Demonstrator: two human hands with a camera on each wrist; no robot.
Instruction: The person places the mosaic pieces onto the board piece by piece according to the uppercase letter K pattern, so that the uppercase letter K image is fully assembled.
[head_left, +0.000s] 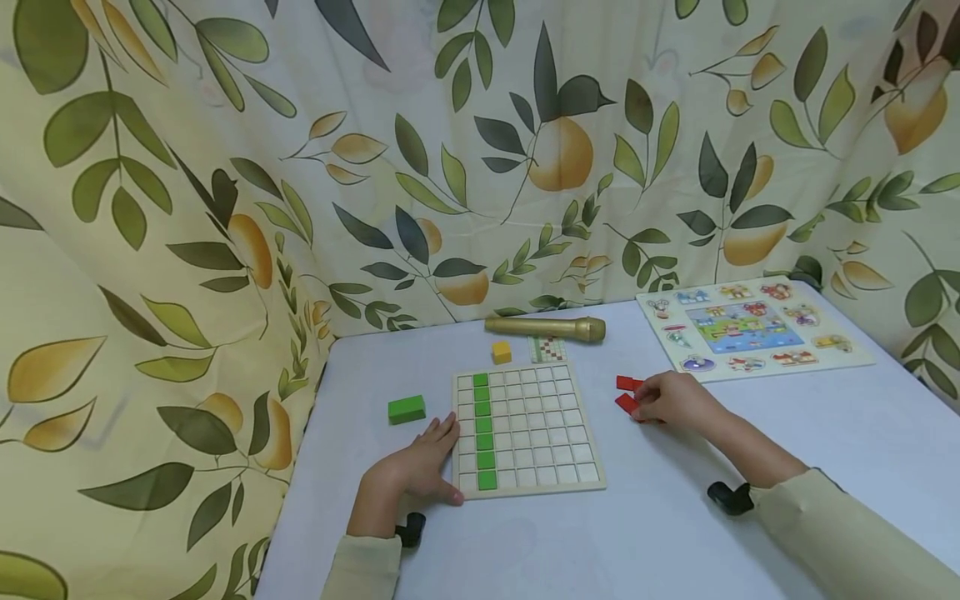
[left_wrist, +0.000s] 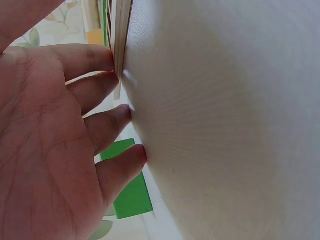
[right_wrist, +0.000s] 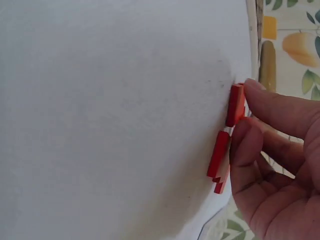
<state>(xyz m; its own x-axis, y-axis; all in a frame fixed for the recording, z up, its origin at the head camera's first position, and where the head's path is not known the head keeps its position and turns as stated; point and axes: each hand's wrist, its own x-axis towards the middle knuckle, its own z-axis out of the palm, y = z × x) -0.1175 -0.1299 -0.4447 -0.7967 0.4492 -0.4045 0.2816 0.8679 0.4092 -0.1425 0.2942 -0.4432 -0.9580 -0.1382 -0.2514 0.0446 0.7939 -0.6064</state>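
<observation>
A wooden grid board (head_left: 536, 433) lies in the middle of the white table (head_left: 675, 533), with one column of green tiles (head_left: 483, 429) at its left. My left hand (head_left: 427, 462) lies flat beside it, its straight fingertips (left_wrist: 112, 57) touching the board's left edge (left_wrist: 121, 40). A green block (head_left: 407, 409) sits just beyond that hand, behind the fingers in the left wrist view (left_wrist: 129, 192). To the right of the board, my right hand (head_left: 675, 398) pinches flat red pieces (right_wrist: 227, 135) between thumb and fingers; red pieces (head_left: 627, 393) show at its fingertips.
A yellow cube (head_left: 501, 352), a small pattern card (head_left: 547, 349) and a gold microphone (head_left: 546, 328) lie behind the board. A picture puzzle board (head_left: 750, 329) sits at the back right. Leaf-print curtains (head_left: 225, 208) close in the back and the left.
</observation>
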